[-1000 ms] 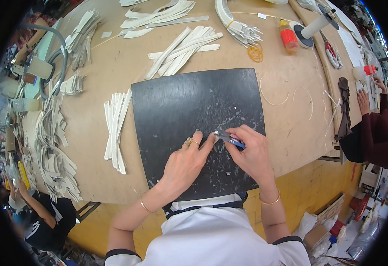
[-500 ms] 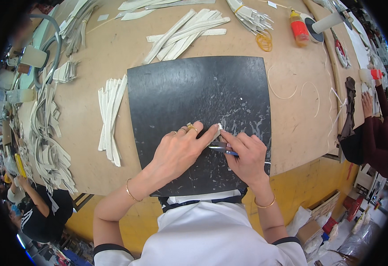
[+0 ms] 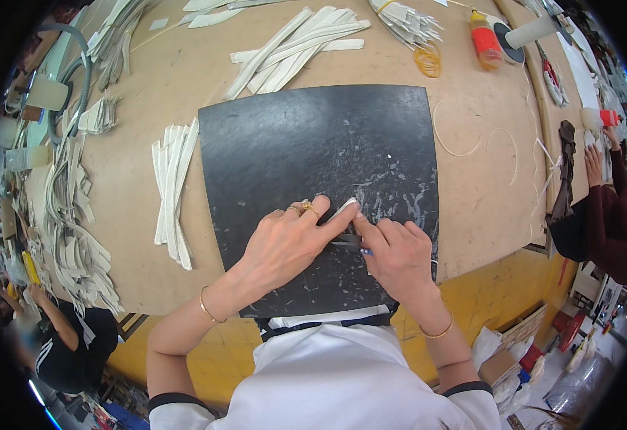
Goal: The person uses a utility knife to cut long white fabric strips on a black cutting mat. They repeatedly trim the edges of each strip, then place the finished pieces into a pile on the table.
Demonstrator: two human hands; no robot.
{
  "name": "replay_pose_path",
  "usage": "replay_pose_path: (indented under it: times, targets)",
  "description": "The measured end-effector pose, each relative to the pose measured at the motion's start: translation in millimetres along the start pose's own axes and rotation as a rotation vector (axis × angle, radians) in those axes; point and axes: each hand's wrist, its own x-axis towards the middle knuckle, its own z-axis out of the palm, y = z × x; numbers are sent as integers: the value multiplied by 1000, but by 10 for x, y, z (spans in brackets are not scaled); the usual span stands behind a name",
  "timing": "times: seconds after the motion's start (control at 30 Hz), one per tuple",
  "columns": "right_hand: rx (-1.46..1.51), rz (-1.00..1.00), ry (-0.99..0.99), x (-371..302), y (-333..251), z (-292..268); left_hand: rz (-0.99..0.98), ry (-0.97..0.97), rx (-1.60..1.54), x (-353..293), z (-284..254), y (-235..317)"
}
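My left hand (image 3: 285, 240) presses a narrow white strip (image 3: 352, 203) against the black mat (image 3: 292, 136), its index finger and thumb closed on it. Most of this strip is hidden under the fingers. My right hand (image 3: 399, 258) touches the strip's tip with thumb and index finger. In the same hand sits a small dark pair of thread snips (image 3: 346, 245) with a bit of blue, pointing left beneath the left fingers. How far its blades stand apart is blurred.
Left of the mat lies a stack of white strips (image 3: 173, 193); another pile (image 3: 299, 46) is beyond it. Bundled strips (image 3: 77, 236) fill the table's left edge. A red-labelled bottle (image 3: 485, 43) and a spool (image 3: 528, 34) stand far right. Co-workers sit at both sides.
My right fingers have come in against the strip's tip, and the snips have turned slightly. The mat and table appear shifted a little up and left in view.
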Motion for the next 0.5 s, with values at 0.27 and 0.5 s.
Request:
replay_pose_path:
  times: [0.27, 0.5]
  targets:
    - [127, 155, -132, 57, -6, -203, -110, 55, -82, 23, -56, 50]
    - [549, 662, -299, -398, 498, -797, -492, 381, 72, -95, -39, -20]
